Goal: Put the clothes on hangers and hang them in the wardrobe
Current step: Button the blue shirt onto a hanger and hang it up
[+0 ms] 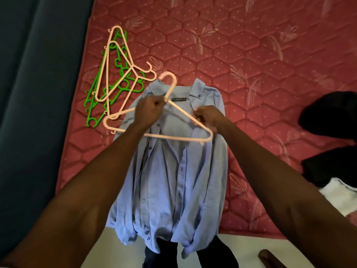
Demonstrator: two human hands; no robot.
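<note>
A light blue button-front shirt (170,171) lies flat, front up, on a red quilted mattress with a hexagon and leaf pattern (260,64), its collar toward the mattress's far side and its hem hanging over the near edge, where the tails drape down past the person's dark trousers (166,254). The shirt is unbuttoned at the top, with a dark label showing inside the neck. Above its upper part the person holds a pale pink plastic hanger (173,120), hook pointing toward the far side. The left hand (149,111) has its fingers curled round the hanger at the base of the hook, just over the collar. The right hand (207,118) pinches the hanger's right sloping arm, near the shirt's right shoulder; whether it also catches shirt fabric cannot be told. The hanger's left end sticks out past the shirt's left shoulder, and its bottom bar crosses the chest. Toward the mattress's left edge, just beyond the shirt's left shoulder, lies a loose pile of spare hangers: two more pale pink hangers (116,62) on top of several bright green plastic ones (96,105). At the mattress's right edge sits a heap of black clothing (330,132) with a white garment (340,196) beside it near the near right corner. A dark blue curtain (38,93) hangs along the left edge.
</note>
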